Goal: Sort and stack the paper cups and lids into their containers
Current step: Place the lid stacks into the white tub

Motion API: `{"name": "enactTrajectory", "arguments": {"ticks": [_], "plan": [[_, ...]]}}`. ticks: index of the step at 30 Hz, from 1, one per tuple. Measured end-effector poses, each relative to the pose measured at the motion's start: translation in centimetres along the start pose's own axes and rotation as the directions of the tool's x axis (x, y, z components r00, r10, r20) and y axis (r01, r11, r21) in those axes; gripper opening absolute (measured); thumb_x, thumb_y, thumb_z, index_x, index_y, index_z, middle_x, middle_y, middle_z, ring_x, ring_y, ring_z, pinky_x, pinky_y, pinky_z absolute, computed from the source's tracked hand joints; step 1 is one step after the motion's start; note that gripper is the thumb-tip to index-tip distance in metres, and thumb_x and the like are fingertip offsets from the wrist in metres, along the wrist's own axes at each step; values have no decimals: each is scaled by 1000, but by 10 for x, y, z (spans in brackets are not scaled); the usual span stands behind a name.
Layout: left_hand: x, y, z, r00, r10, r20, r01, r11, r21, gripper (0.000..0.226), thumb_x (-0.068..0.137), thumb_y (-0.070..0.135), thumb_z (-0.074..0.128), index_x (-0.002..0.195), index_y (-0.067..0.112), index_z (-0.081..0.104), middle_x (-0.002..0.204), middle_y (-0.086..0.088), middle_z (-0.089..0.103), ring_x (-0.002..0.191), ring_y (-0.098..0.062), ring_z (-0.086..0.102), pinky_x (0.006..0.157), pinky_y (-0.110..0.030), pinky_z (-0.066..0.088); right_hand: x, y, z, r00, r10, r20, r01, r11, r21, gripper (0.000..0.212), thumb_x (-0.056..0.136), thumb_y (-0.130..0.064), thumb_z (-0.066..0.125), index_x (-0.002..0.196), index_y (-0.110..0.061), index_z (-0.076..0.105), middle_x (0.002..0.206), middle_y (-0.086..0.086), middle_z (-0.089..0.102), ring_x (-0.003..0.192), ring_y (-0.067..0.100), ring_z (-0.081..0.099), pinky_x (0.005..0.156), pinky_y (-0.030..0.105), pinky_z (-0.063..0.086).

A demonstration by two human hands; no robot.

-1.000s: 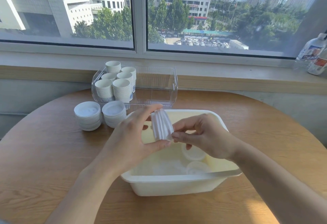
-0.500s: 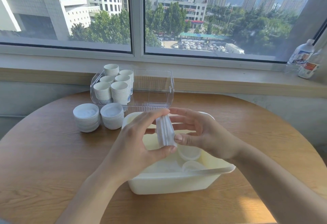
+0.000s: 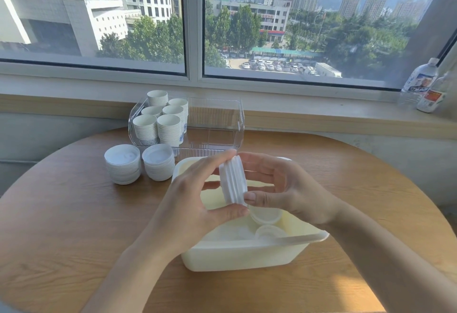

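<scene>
lids (image 3: 233,180) white | tub (image 3: 237,254) cream | cups (image 3: 168,127) white | table (image 3: 74,226) wood-grain brown

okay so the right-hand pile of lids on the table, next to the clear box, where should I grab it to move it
Grip the pile of lids low on its sides, coming from above with fingers spread front and back. It stands upright and loose, and the other pile crowds its left.

Round wooden table (image 3: 74,226); two bottles (image 3: 425,85) on windowsill (image 3: 321,119), far right; window (image 3: 272,28).
</scene>
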State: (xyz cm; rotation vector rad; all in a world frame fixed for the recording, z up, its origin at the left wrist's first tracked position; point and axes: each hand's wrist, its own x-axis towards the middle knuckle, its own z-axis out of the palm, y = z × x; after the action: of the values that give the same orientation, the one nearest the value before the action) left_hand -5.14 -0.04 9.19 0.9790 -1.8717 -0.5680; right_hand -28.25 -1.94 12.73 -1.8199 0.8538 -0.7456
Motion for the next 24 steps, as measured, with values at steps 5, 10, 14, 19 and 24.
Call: {"name": "enactTrajectory", "arguments": {"ticks": [5,10,14,19,24], "plan": [[-1,0,-1,1000,26,1,-26,1000,10,87,69,42,92,146,39,54,136,27,60,133,-2,55,100,-8,43,2,-5,-1,999,31,17,-30,998,-48,68,89,-17,80,150,-25,52,145,-6,63,135,18,59,115,49,46],[1,3,-2,998,60,-5,-60,996,62,79,73,36,93,144,36,57,135,23,61,133,-5,55,98,-5,41,5,-4,-1,999,38,8,-37,998,-50,67,87,-23,83,148,-29,54,143,-7,64,131,18,63,112,47,49],[0,-4,-7,997,81,20,-83,979,184,72,76,39,90,140,38,57,135,23,59,128,-6,58,98,-18,50,9,1,-9,992,125,22,-119,977,-175,75,82,-35,88,149,-30,53,144,-10,63,129,10,63,106,41,54],[-8,-20,-16,999,35,-20,-28,965,262,76,73,50,86,141,45,53,136,24,58,121,-2,59,95,-36,57,11,19,-27,955,295,-20,-220,664,-715,49,87,-35,84,133,-34,67,119,-20,69,107,-5,64,92,18,53],[-12,-20,-15,999,8,-42,4,958,286,79,70,55,84,141,47,51,135,27,57,122,3,57,99,-38,53,27,44,-7,864,503,29,-205,404,-891,37,92,-34,77,128,-28,68,115,-9,70,107,13,55,98,32,48]]}}
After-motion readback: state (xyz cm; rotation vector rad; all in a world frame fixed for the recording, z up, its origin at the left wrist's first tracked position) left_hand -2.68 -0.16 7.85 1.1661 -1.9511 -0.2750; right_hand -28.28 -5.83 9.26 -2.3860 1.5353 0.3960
